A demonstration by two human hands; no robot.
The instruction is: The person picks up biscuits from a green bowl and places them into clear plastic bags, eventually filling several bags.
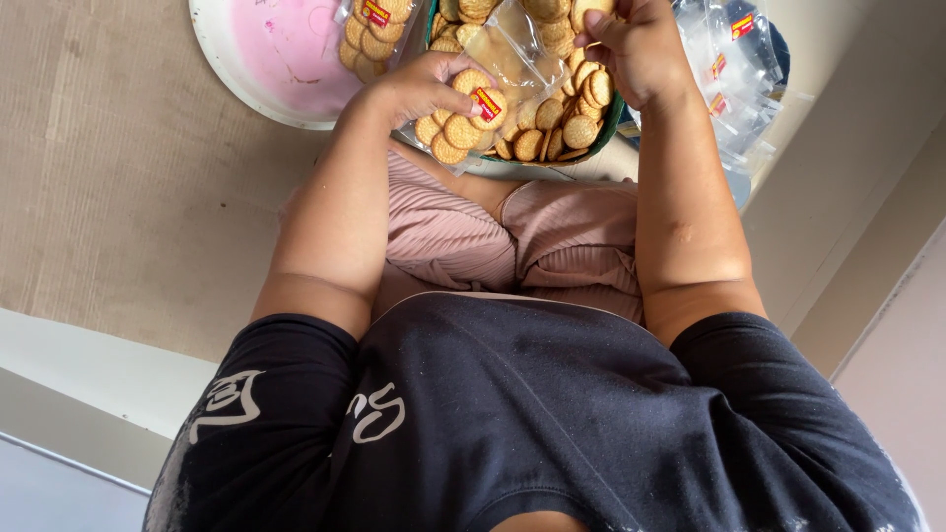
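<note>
- Left hand (419, 89), upper centre of frame, fingers closed on a clear plastic bag (473, 94) part-filled with round biscuits; thumb and fingers pinch the bag's side near a small red-and-yellow label (487, 103).
- Right hand (636, 49), top of frame right of centre, fingertips pinched together on the upper edge of the same bag, at the top border; whether a biscuit is also in that pinch, cannot tell.
- Bag sits between both hands, over a dark green tray (603, 126) heaped with loose round biscuits (562, 123); bag's lower end holds a stack of biscuits just left of the tray pile.
- Upper left: round white basin (222, 59) with pink inside, cut by top edge; a filled, labelled biscuit bag (372, 34) lies on its right rim.
- Upper right: pile of empty clear bags (734, 89) with small red labels, just beside the right forearm.
- Middle of frame: person's knees in pink ribbed cloth (493, 241), below the tray.
- Lower frame: black shirt (512, 414) with white lettering.
- Brown mat floor (128, 177) at left.
</note>
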